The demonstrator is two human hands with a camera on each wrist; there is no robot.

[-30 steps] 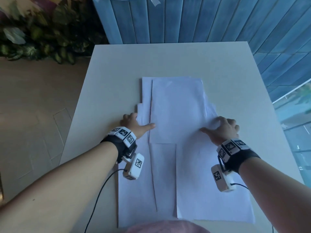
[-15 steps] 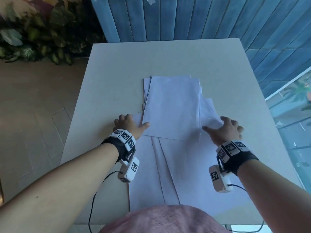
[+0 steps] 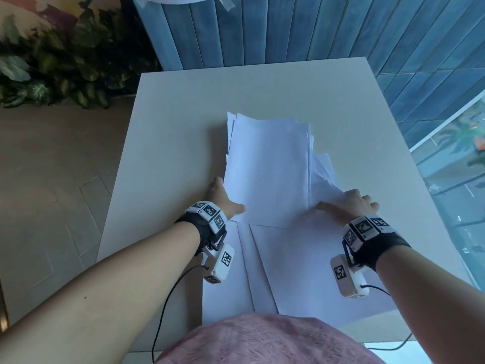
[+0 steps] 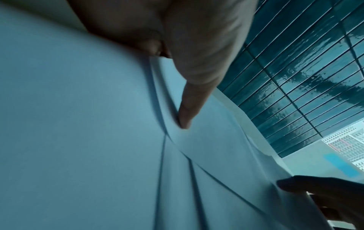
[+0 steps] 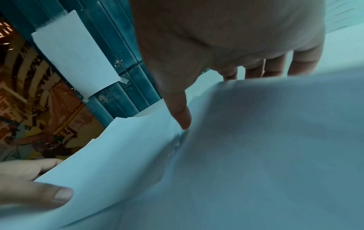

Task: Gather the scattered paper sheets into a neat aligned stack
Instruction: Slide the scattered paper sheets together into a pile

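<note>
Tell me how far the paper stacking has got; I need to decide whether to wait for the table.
Partly done. Several sheets already overlap in a rough far pile, though its edges are still fanned. In hand: the left hand and right hand grip that pile's sides, thumbs on top. Left: the near sheets still lie spread toward the table edge, ungathered, and everything needs squaring.

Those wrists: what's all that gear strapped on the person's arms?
Both forearms are bare, with no sleeves. Each wrist wears a black strap ringed with white blocks printed with black-and-white square codes. A white box-shaped camera unit bearing the same kind of code hangs beneath each wrist, trailing a thin black cable. The left hand and right hand are ungloved.
</note>
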